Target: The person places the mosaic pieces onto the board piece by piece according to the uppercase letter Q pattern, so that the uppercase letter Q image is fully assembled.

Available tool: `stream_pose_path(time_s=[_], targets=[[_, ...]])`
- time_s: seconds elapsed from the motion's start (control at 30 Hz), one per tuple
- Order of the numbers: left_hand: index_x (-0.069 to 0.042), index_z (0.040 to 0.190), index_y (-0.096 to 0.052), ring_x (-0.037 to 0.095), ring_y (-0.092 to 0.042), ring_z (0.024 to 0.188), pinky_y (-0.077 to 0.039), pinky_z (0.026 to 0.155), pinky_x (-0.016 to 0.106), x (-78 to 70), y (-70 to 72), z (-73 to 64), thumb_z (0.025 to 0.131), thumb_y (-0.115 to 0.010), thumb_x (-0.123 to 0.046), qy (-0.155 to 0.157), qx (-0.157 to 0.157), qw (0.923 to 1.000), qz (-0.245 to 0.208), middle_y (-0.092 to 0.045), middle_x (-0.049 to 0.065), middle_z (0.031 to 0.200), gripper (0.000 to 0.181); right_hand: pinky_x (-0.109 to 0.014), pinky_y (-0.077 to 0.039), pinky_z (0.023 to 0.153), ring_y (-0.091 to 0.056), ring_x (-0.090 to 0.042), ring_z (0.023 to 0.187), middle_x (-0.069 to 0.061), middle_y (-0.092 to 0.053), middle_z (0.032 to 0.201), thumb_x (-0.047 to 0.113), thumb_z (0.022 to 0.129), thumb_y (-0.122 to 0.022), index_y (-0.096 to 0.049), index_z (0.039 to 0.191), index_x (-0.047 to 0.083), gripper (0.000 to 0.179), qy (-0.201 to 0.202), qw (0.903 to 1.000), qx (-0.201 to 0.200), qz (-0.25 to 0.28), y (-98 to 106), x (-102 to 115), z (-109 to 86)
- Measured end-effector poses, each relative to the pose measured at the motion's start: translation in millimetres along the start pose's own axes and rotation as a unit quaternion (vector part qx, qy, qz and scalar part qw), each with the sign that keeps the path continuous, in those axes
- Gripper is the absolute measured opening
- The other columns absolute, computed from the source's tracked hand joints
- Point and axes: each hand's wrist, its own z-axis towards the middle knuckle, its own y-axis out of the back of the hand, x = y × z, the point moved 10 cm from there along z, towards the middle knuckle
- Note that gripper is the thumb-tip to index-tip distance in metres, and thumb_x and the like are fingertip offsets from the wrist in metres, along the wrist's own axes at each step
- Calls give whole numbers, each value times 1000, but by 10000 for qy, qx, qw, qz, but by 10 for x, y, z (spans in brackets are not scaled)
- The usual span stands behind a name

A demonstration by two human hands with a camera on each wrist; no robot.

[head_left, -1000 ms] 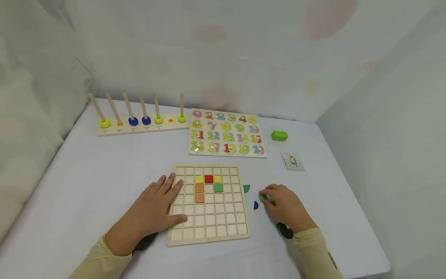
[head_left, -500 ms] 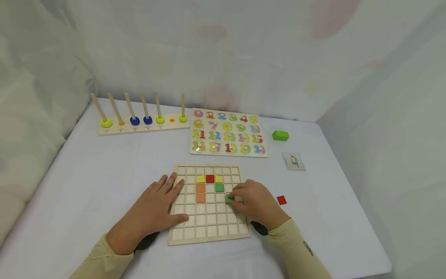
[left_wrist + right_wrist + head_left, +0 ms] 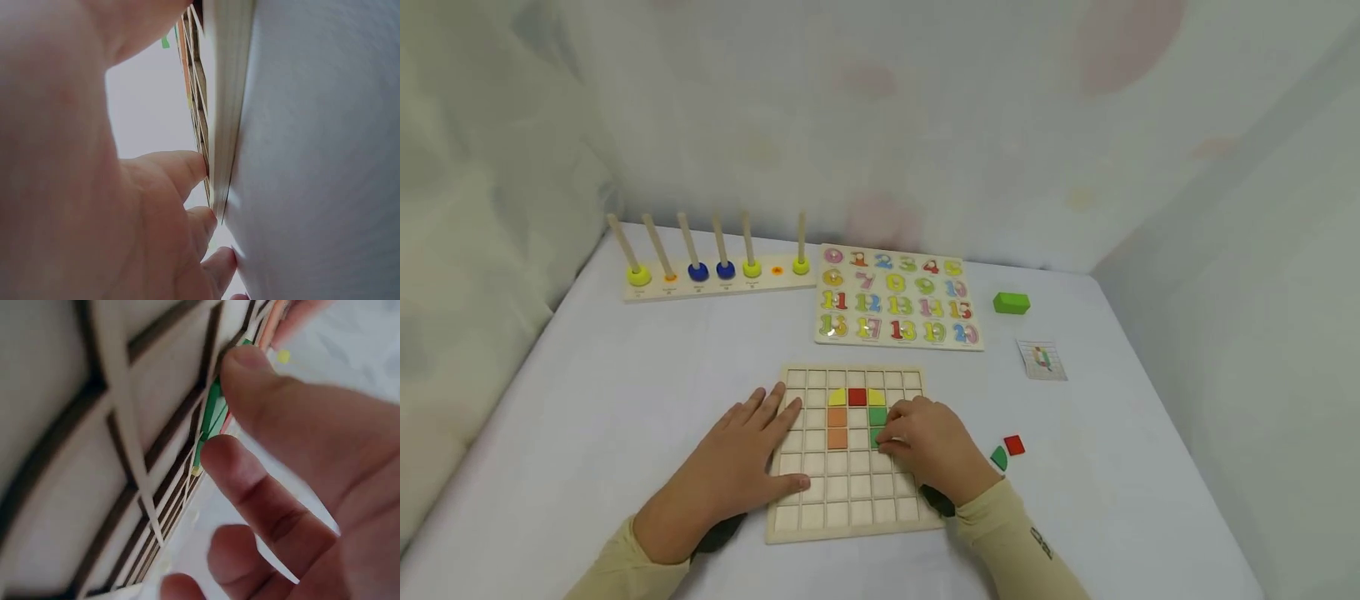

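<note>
A wooden grid board (image 3: 823,514) lies flat on the table. My left hand (image 3: 722,458) rests on its left edge, fingers spread and straight. With thumb and forefinger, my right hand (image 3: 936,442) pinches a green square tile (image 3: 874,438) at a cell just below another green square tile (image 3: 877,417). The right wrist view shows green (image 3: 214,411) between thumb and fingertip, against the grid. Two orange tiles (image 3: 837,427), two yellow quarter-round tiles (image 3: 838,398) and a red square tile (image 3: 857,397) sit in the upper cells.
Right of the board lie a loose red square tile (image 3: 1014,445) and a green quarter-round tile (image 3: 999,457). Behind them are a pattern card (image 3: 1041,360) and a green block (image 3: 1011,303). A number puzzle (image 3: 898,297) and a peg stand (image 3: 722,287) with coloured rings line the back.
My right hand has carried the green square tile left from the table onto the board, then to the cell below the other green square. The left hand stays on the board's edge.
</note>
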Motion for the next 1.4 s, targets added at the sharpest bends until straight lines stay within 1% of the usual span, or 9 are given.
stream_pose_path(time_s=[0.17,0.33,0.43,0.57,0.77,0.93,1.17,1.27,1.4], targets=[[-8,167,-36,49,-23,157,-27,120,69,117,-90,-141,86,-62,-86,13,-135,9999,45,-21,22,174,115,-29,-57,86,-65,-10,98,9,-71,104,25,95,-85,-88,99,21,6,-36,9989,68,464,-107,-2,-7],[-9,167,-37,49,-24,156,-27,120,68,277,-123,-321,85,-53,-92,211,-272,9993,152,-23,22,174,118,-26,-55,87,-63,-7,102,11,-69,109,27,102,-76,-87,106,21,13,-23,9948,435,917,-243,58,92],[-8,167,-37,50,-25,156,-28,119,69,339,-113,-398,85,-52,-92,294,-336,9989,143,-23,23,173,118,-25,-54,90,-61,-7,105,12,-67,111,27,103,-75,-86,108,21,14,-30,9926,538,1087,-237,97,169],[-8,167,-36,50,-24,156,-27,119,69,382,-85,-427,85,-55,-91,372,-368,9986,59,-22,23,174,118,-25,-53,94,-61,-7,108,13,-67,112,26,103,-75,-86,110,21,14,42,9915,480,1210,-158,147,255],[-9,168,-34,49,-22,157,-26,119,68,372,-50,-346,87,-55,-89,288,-340,9990,59,-21,23,174,117,-24,-53,93,-62,-5,107,15,-68,110,24,103,-74,-85,110,21,13,-34,9911,374,1279,-87,90,285],[-9,169,-33,50,-22,157,-26,119,69,309,-29,-234,89,-56,-87,70,-372,9993,70,-21,22,174,114,-24,-53,92,-61,-3,104,17,-66,108,25,103,-74,-85,110,21,14,-206,9892,233,1430,-76,-32,232],[-7,167,-36,50,-22,157,-25,120,68,219,-52,-80,88,-55,-88,-98,-249,9996,72,-22,22,174,115,-26,-54,91,-61,-4,102,18,-65,107,25,104,-73,-85,110,21,14,-465,9835,15,1747,-74,-200,105],[-8,167,-37,50,-22,157,-25,120,69,188,-83,-24,87,-54,-89,-139,-181,9997,89,-23,22,173,115,-28,-55,92,-62,-5,103,18,-65,109,24,104,-73,-84,111,20,14,-672,9778,-101,1980,-65,-293,29],[-9,167,-37,49,-22,157,-25,120,69,138,-131,63,87,-52,-91,-221,-60,9996,173,-22,21,174,116,-34,-57,92,-62,-9,111,16,-66,115,21,105,-72,-84,113,16,15,-1029,9719,-477,2065,61,-441,-146]])
